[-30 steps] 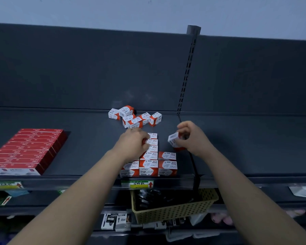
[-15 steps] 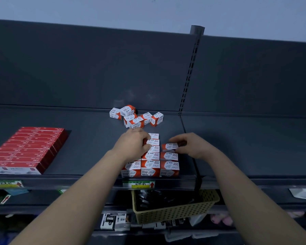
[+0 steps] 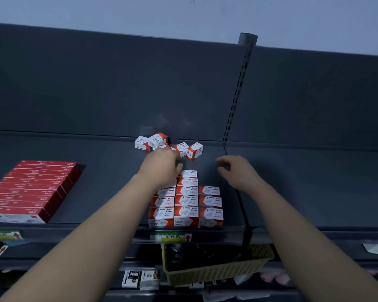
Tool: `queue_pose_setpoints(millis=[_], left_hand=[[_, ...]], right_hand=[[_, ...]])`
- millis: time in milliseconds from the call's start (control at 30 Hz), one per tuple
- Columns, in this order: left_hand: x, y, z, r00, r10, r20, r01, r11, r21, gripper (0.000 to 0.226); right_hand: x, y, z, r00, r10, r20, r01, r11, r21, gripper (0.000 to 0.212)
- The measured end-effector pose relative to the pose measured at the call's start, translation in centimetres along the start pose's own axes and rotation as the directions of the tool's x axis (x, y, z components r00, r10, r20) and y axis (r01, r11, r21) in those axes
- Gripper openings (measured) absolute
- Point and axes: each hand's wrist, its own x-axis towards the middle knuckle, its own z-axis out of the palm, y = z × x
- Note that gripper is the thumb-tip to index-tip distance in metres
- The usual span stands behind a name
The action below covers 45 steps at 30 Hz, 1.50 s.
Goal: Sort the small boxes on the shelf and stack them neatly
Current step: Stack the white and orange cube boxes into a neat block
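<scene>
The left hand (image 3: 162,163) lies over the loose heap of small red-and-white cardboard boxes (image 3: 194,150) at the back of the dark grey metal shelf (image 3: 109,171); its fingers are hidden, so I cannot tell whether it grips one; the right hand (image 3: 236,168) hovers beside it, fingers loosely curled, holding nothing; the neat block of matching boxes (image 3: 187,202) sits between both wrists.

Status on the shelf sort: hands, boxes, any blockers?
Left hand on loose boxes at the back, grip unclear. Right hand open, empty. Stacked boxes tidy at front edge. Nothing in the way.
</scene>
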Motion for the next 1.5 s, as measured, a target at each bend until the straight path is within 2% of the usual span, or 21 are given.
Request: queue_pose_setpoints(millis=[100, 267, 567, 667, 800, 933, 1000, 1200, 1300, 1500], left_hand=[[1.7, -0.2, -0.4, 1.000, -0.006, -0.016, 0.008, 0.995, 0.102, 0.026], [4.5, -0.7, -0.2, 1.000, -0.015, 0.020, 0.012, 0.986, 0.164, 0.032], [7.8, -1.4, 1.5, 0.997, -0.038, 0.065, 0.025, 0.981, 0.193, 0.031], [8.7, -1.4, 2.2, 0.996, -0.039, 0.085, 0.021, 0.978, 0.207, 0.036], [10.0, -0.9, 3.5, 0.994, -0.015, 0.109, -0.013, 0.967, 0.254, 0.037], [11.1, -0.5, 4.7, 0.985, -0.012, 0.173, -0.042, 0.951, 0.305, 0.037], [11.4, -0.1, 4.7, 0.983, -0.009, 0.181, -0.048, 0.951, 0.305, 0.044], [9.9, 1.6, 3.3, 0.994, 0.060, 0.086, -0.074, 0.982, 0.172, 0.055], [8.8, 2.0, 2.1, 0.997, 0.062, 0.050, -0.064, 0.997, 0.047, 0.048], [6.3, 2.2, 0.6, 0.999, 0.031, 0.025, -0.030, 0.999, -0.039, 0.044]], right_hand=[[1.8, -0.3, -0.3, 0.999, -0.052, 0.001, 0.051, 0.992, -0.113, 0.043], [4.5, -1.9, -0.3, 0.986, -0.158, 0.048, 0.163, 0.978, -0.130, 0.042], [10.3, -3.1, 2.9, 0.953, -0.251, 0.168, 0.278, 0.946, -0.167, 0.023], [11.0, -2.3, 2.8, 0.963, -0.233, 0.138, 0.255, 0.951, -0.176, 0.022], [10.5, -0.1, 1.4, 0.985, -0.119, 0.127, 0.136, 0.982, -0.130, 0.024], [8.7, 1.7, -0.2, 0.987, -0.083, 0.137, 0.075, 0.995, 0.064, 0.051], [7.7, 2.1, -0.6, 0.984, -0.076, 0.160, 0.048, 0.985, 0.168, 0.056], [4.7, 1.8, -1.1, 0.956, -0.083, 0.283, -0.023, 0.936, 0.352, 0.031], [3.2, 1.8, -0.3, 0.954, -0.097, 0.285, -0.012, 0.934, 0.358, 0.022], [0.4, 1.3, 0.3, 0.951, -0.054, 0.304, -0.051, 0.944, 0.327, 0.022]])
